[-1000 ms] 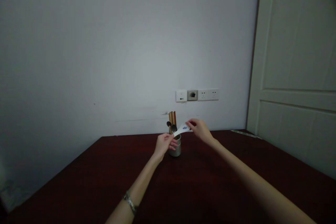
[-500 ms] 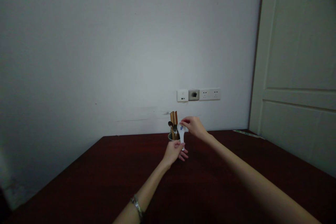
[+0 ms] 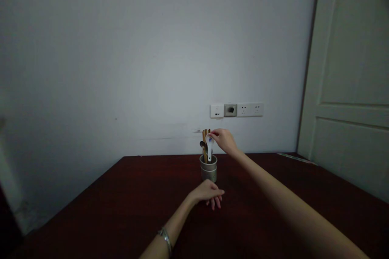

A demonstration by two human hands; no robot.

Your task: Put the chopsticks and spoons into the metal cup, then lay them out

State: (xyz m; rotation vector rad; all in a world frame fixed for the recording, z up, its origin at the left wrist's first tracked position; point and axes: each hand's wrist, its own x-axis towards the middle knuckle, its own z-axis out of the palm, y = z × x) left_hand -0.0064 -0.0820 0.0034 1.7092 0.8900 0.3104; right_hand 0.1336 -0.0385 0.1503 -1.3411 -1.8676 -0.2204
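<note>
White spoon (image 3: 209, 142) sits pinched in my right hand (image 3: 225, 140); left hand (image 3: 206, 190) loosely open; a slack pinch could drop it.

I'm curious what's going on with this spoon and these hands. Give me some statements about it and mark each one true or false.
1. The right hand holds a white spoon. True.
2. The spoon's handle points straight up. False: its bowl is at the top, by the fingers, and the handle points down.
3. The grey container stands upright on the dark red table. True.
4. A bracelet is on the same arm as the left hand. True.
5. The left hand is gripping the container. False: it is on the near side of the container, with nothing visible in its grasp.
</note>
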